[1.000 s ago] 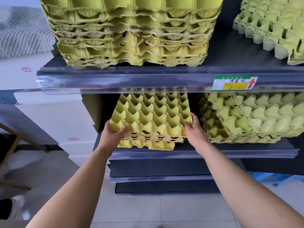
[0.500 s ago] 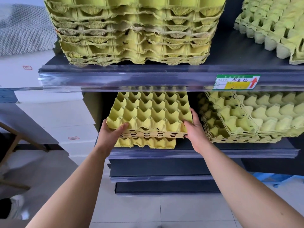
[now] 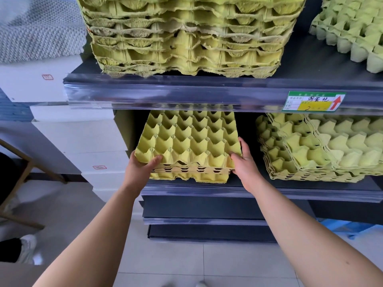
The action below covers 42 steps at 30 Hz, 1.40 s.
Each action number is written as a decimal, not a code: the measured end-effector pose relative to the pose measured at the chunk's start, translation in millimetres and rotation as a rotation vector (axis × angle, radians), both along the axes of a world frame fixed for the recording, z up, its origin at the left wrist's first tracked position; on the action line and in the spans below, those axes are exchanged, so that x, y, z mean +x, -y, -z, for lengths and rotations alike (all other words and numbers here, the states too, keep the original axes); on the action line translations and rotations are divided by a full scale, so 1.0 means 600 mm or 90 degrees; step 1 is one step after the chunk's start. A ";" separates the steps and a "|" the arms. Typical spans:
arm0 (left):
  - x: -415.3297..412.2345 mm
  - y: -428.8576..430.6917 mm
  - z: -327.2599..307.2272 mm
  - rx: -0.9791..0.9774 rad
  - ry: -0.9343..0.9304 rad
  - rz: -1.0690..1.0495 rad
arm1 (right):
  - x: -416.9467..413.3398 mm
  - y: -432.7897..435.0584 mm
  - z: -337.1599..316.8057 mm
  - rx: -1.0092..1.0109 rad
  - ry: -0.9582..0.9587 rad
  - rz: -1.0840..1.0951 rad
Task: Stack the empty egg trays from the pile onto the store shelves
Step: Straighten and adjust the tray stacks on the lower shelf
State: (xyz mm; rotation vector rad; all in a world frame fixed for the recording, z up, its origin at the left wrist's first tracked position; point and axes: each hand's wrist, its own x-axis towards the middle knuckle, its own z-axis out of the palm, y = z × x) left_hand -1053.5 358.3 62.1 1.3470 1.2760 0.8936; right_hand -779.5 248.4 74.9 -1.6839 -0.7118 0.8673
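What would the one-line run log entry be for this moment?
stage: placing trays on middle shelf | left hand: grip on held trays | right hand: grip on held trays | beneath: tray on shelf

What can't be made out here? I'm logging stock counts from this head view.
- Rear of the yellow pulp egg tray stack held by the left hand and right hand: hidden under the dark upper shelf rail.
- Green-and-yellow price label: print too small.
- Top tall tray pile: cut off by the frame's edge.
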 end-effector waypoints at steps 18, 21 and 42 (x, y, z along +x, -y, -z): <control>-0.001 0.008 -0.055 0.057 -0.086 -0.103 | 0.019 -0.021 -0.063 -0.021 0.156 -0.048; 0.004 0.011 -0.054 0.041 -0.119 -0.103 | 0.017 -0.023 -0.055 -0.052 0.162 -0.049; 0.131 0.107 -0.103 -0.173 0.116 -0.027 | -0.057 0.058 -0.057 0.166 0.012 0.125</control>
